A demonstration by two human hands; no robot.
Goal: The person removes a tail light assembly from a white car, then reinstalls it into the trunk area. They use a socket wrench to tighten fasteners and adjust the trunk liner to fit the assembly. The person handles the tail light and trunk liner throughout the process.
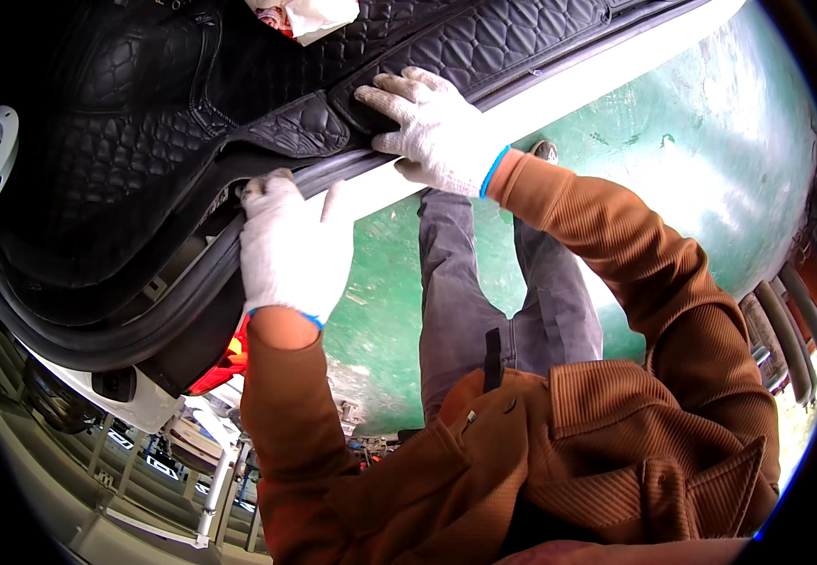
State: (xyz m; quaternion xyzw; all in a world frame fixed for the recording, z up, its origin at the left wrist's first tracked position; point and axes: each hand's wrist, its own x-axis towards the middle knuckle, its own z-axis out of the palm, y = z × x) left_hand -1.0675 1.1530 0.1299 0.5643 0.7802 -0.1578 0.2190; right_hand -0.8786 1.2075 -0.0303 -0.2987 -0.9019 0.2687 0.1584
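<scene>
My left hand (296, 247), in a white knitted glove, curls its fingers over the black rubber door seal (326, 175) of a vehicle's doorway. Its thumb points up on the outer side, and the fingertips are partly hidden in the gap by the trim. Farther right, my right hand (439, 132), gloved the same way, lies with fingers spread on the edge of a black quilted floor mat (512, 42). The palm crosses the seal and the white sill (606, 99). A raised mat flap (300, 127) sits between the two hands.
A white and red bag (312, 17) rests on the mat at the top. The green floor (710, 122) shines below the sill, under my legs. Left of my left arm are a red part (225, 367) and a white metal frame (220, 490). Dark curved tubes (790, 325) stand far right.
</scene>
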